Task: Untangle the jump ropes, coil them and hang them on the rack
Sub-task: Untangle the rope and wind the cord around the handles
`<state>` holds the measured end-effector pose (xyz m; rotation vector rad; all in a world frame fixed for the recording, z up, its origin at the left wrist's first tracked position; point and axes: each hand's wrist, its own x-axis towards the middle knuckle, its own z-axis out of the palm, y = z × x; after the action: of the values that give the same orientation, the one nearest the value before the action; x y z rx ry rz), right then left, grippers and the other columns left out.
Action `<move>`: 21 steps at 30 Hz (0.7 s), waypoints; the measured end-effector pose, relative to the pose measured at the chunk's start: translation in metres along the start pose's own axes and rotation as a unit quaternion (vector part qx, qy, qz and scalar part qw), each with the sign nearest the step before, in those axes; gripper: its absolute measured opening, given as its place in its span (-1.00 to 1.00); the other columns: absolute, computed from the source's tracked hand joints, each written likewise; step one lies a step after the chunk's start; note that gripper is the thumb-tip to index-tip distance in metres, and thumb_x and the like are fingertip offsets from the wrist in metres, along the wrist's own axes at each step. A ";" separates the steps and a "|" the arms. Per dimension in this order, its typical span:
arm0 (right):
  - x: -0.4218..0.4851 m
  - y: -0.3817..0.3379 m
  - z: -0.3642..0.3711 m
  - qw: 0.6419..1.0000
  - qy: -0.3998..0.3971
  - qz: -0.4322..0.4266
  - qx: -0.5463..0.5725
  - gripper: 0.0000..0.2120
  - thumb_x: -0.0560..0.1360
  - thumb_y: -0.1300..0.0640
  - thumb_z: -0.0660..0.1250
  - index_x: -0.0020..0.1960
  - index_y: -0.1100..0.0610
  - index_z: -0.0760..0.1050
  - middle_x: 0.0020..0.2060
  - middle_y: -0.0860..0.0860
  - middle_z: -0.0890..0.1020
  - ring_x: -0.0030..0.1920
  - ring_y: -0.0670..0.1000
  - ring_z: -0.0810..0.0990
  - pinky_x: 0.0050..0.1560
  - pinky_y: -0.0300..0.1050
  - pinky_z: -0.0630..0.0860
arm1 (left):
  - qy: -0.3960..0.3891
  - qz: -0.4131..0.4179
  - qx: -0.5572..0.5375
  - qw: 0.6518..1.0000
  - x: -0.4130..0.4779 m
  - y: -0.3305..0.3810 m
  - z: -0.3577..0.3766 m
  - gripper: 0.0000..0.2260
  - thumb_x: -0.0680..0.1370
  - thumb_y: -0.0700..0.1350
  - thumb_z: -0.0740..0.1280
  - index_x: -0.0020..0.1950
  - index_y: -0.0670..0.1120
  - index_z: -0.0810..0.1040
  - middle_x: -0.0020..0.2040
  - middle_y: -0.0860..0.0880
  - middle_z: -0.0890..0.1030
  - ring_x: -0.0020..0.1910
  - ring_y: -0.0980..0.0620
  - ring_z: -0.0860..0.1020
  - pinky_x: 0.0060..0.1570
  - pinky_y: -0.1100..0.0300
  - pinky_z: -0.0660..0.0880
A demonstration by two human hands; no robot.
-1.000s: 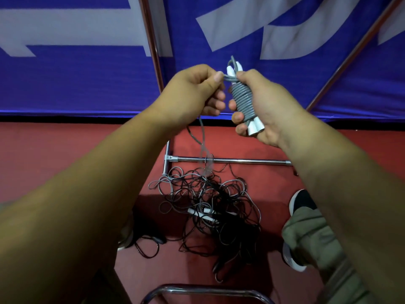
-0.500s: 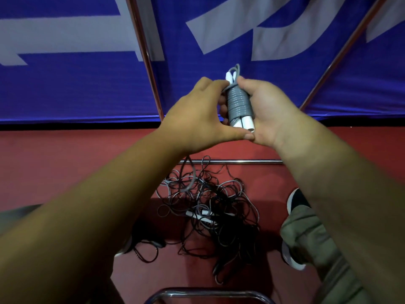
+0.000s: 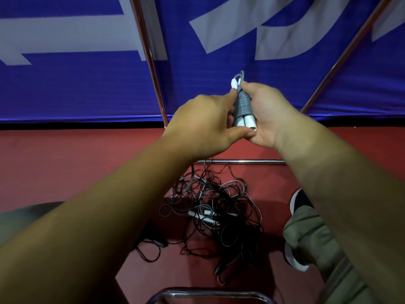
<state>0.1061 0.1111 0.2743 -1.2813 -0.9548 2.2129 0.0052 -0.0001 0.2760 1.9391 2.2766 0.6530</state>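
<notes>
**A:** What did you have in hand at that point?

**B:** You held the grey jump rope (image 3: 242,106), its cord wound tightly round its two white handles (image 3: 249,123), up in front of the blue banner (image 3: 87,88). Your right hand (image 3: 269,116) was wrapped round the bundle, and your left hand (image 3: 206,126) was closed against its other side, thumb under the handle ends.

**A:** So which step was that?

**B:** Coiling, by my reading, and near its end. A small loop stuck out at the top, and a strand seemed to trail down toward the tangled pile (image 3: 215,212) on the red floor (image 3: 65,163); I couldn't tell whether it was the same rope.

**A:** And next?

**B:** You needed to tuck the loose end so the wrap held, then hang it on the chrome rack (image 3: 238,161). The pile was still unsorted.
</notes>
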 end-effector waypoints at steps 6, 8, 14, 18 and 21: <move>-0.004 0.003 0.000 0.998 0.025 -0.009 -0.053 -0.71 0.75 -0.03 0.23 0.11 0.18 0.56 -0.25 0.07 0.67 -0.35 0.03 0.70 -0.29 -0.09 0.67 | -0.013 0.006 0.043 0.999 -0.007 0.008 0.018 -0.30 0.64 0.26 0.28 0.65 -0.10 0.23 0.34 -0.03 0.57 0.18 -0.13 0.61 0.06 -0.07 0.58; -0.006 0.004 0.000 0.998 0.027 0.000 -0.054 -0.72 0.76 -0.02 0.23 0.09 0.18 0.55 -0.32 0.05 0.67 -0.42 0.01 0.69 -0.41 -0.15 0.61 | -0.030 -0.005 0.054 0.998 -0.009 0.010 0.022 -0.28 0.68 0.23 0.24 0.69 -0.14 0.12 0.49 -0.08 0.47 0.26 -0.18 0.59 0.11 -0.13 0.59; -0.009 0.010 -0.002 0.998 0.031 0.014 -0.044 -0.70 0.78 -0.03 0.18 0.06 0.16 0.52 -0.28 0.06 0.61 -0.52 -0.01 0.63 -0.59 -0.24 0.45 | -0.069 -0.028 0.067 0.995 -0.012 0.014 0.027 -0.30 0.70 0.18 0.23 0.70 -0.14 0.07 0.53 -0.09 0.40 0.23 -0.21 0.60 0.08 -0.16 0.59; -0.008 0.010 0.000 0.999 0.036 0.003 -0.034 -0.69 0.77 -0.07 0.18 0.05 0.13 0.53 -0.47 -0.01 0.63 -0.50 -0.03 0.64 -0.52 -0.23 0.49 | -0.064 -0.035 0.049 0.996 -0.012 0.013 0.031 -0.32 0.69 0.08 0.29 0.70 -0.14 0.08 0.52 -0.10 0.41 0.19 -0.22 0.62 0.05 -0.17 0.60; -0.008 0.006 0.001 0.999 0.042 -0.004 -0.025 -0.69 0.76 -0.09 0.20 0.09 0.13 0.55 -0.47 -0.01 0.65 -0.45 -0.02 0.68 -0.45 -0.19 0.56 | -0.054 -0.028 0.030 0.998 -0.010 0.012 0.028 -0.32 0.69 0.03 0.30 0.71 -0.16 0.08 0.53 -0.11 0.40 0.22 -0.21 0.61 0.09 -0.17 0.59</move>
<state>0.1091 0.1016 0.2751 -1.3785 -0.9877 2.1246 0.0276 -0.0004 0.2527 1.8781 2.3011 0.4681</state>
